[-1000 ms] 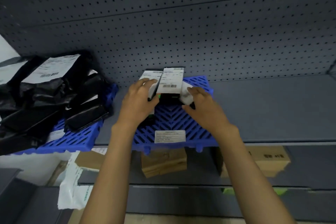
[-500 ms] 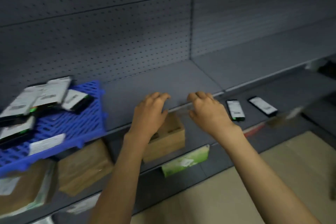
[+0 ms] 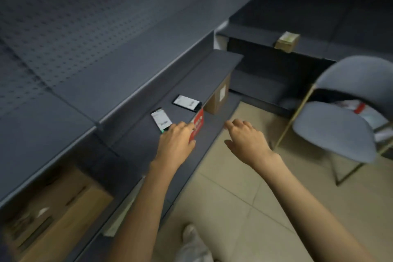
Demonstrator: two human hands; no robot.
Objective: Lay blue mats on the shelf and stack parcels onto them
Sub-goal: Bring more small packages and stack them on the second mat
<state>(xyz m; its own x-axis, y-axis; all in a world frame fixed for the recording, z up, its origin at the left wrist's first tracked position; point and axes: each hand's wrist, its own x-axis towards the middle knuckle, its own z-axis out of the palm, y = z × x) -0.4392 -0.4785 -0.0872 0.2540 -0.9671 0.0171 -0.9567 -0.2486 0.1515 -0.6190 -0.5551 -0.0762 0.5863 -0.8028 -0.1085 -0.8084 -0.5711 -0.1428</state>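
The step in hand was judged to be the fetching of more parcels for stacking, since two small black parcels with white labels lay flat on the lower shelf (image 3: pixel 148 140), bare of any blue mat. The near parcel (image 3: pixel 161 121) lay just beyond the left hand (image 3: pixel 177 140); the far parcel (image 3: pixel 187 102) lay further along the same shelf, apart from the first and near the shelf's front edge. No blue mat was visible. The left hand was extended palm down over the shelf, fingers loosely curled and empty, its fingertips close to the near parcel; contact could not be determined. The right hand (image 3: pixel 246 138) was held off the shelf's front edge, over the floor, relaxed and holding nothing. The next move was judged to call for a short forward reach and a closing of the fingers across the near parcel's edges.
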